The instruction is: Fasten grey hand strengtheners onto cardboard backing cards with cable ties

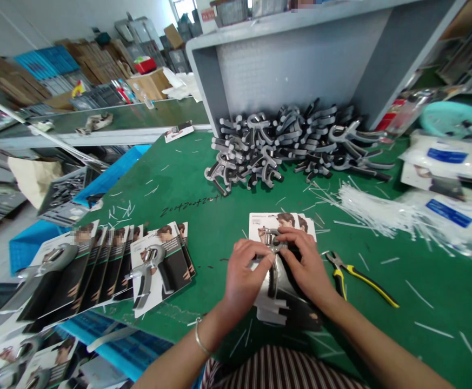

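Observation:
My left hand (246, 275) and my right hand (306, 265) both grip the spring head of a grey hand grip exerciser (274, 289), pressing it onto a printed backing card (276, 222). The exerciser's lower handles are partly hidden by my fingers and in shadow. To the right of my right hand lie yellow-and-black handled pliers (359, 282). Finished cards with exercisers attached (157, 265) overlap in rows to my left. A heap of loose grey exerciser handles (284, 145) lies ahead, beyond my hands.
The green work mat (211, 227) is strewn with white plastic tie offcuts, and a bundle of white ties (376, 210) lies to the right. Bags with blue labels (446, 156) sit at right, below a grey shelf unit (292, 70). Cartons and another bench stand behind.

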A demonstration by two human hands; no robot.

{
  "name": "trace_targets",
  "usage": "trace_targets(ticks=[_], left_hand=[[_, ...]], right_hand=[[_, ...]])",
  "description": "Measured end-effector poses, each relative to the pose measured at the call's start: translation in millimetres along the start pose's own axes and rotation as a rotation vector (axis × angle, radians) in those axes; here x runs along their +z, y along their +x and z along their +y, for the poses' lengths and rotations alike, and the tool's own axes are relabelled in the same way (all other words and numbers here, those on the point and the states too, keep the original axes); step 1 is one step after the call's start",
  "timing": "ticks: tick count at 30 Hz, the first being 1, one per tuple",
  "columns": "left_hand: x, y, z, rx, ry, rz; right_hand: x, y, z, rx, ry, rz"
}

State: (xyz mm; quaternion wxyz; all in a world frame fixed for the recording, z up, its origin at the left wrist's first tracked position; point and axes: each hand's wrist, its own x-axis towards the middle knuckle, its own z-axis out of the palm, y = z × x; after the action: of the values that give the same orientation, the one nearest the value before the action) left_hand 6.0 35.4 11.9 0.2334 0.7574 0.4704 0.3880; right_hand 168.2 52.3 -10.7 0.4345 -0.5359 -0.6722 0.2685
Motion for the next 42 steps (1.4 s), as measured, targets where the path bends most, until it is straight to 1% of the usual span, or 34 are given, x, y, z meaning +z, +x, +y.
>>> trace_targets(ticks=[1,2,4,5,6,7,8,10,11,12,13,14,16,17,19,22,23,25,27,30,32,34,36,38,42], left_hand=[[2.1,-1.8,-1.5,0.031,0.033,-0.016],[5.1,-4.2,-2.2,0.097,0.092,-0.079],[11.3,-9.9,-1.4,0.243,0.241,-0.245],[12.7,-12.7,-0.2,0.289,0.299,-0.311],[12.3,-15.4,1.3,0.301,0.336,-0.342],[9.8,-18.1,3.0,0.275,0.354,-0.327],[5.4,-21.0,4.6,0.220,0.358,-0.272],[-6.3,-28.7,6.9,0.071,0.361,-0.109],[-12.1,-33.5,7.5,-0.009,0.369,-0.045],[-17.1,-38.5,7.6,-0.077,0.376,-0.016],[-20.7,-43.3,7.2,-0.128,0.378,-0.027],[-23.0,-47.3,6.4,-0.163,0.375,-0.061],[-24.4,-51.1,3.1,-0.188,0.351,-0.127],[-24.3,-50.7,0.8,-0.179,0.333,-0.147],[-24.5,-46.2,-4.3,-0.172,0.283,-0.166],[-28.7,-38.9,-8.6,-0.222,0.216,-0.182],[-31.2,-38.2,-8.7,-0.220,0.202,-0.185],[-37.6,-40.2,-8.0,-0.165,0.150,-0.224],[-44.3,-45.0,-8.7,-0.111,0.077,-0.270],[-49.7,-50.6,-15.8,-0.126,0.038,-0.277],[-48.1,-50.5,-22.4,-0.148,0.030,-0.271],[-43.5,-47.7,-27.1,-0.170,0.003,-0.267],[-38.8,-43.8,-28.1,-0.188,-0.007,-0.243],[-35.9,-40.9,-25.0,-0.162,-0.001,-0.217],[-34.8,-39.0,-14.2,0.009,0.037,-0.142]], right_hand=[[2.5,0.7,-1.0,-0.001,-0.004,0.009],[5.0,1.6,-1.6,-0.002,-0.007,0.014],[8.3,3.8,-2.0,-0.003,-0.008,0.002],[8.3,4.7,-2.0,-0.005,-0.008,-0.009],[6.8,4.8,-2.3,-0.005,-0.007,-0.020],[3.5,4.0,-3.0,-0.003,-0.004,-0.025],[-1.3,1.7,-4.5,-0.004,-0.005,-0.025],[-14.4,-7.4,-10.1,-0.020,-0.020,-0.035],[-21.4,-14.0,-13.9,-0.031,-0.037,-0.065],[-27.8,-21.4,-18.3,-0.042,-0.061,-0.116],[-32.6,-28.8,-22.8,-0.053,-0.094,-0.184],[-35.5,-35.8,-27.2,-0.063,-0.136,-0.255],[-34.1,-46.2,-34.9,-0.095,-0.258,-0.361],[-30.0,-49.3,-38.1,-0.121,-0.334,-0.388],[-17.4,-51.0,-43.4,-0.178,-0.497,-0.407],[2.0,-46.5,-49.7,-0.263,-0.693,-0.409],[5.8,-44.4,-51.3,-0.284,-0.735,-0.405],[7.5,-40.9,-53.3,-0.309,-0.769,-0.408],[1.2,-38.7,-53.8,-0.291,-0.727,-0.428],[-17.7,-35.9,-52.8,-0.190,-0.487,-0.507],[-30.4,-33.3,-52.0,-0.123,-0.297,-0.543],[-38.8,-30.6,-51.5,-0.098,-0.174,-0.527],[-41.2,-28.4,-51.2,-0.107,-0.119,-0.479],[-38.5,-27.4,-50.3,-0.130,-0.090,-0.441],[-27.2,-28.7,-43.3,-0.141,-0.095,-0.391]])
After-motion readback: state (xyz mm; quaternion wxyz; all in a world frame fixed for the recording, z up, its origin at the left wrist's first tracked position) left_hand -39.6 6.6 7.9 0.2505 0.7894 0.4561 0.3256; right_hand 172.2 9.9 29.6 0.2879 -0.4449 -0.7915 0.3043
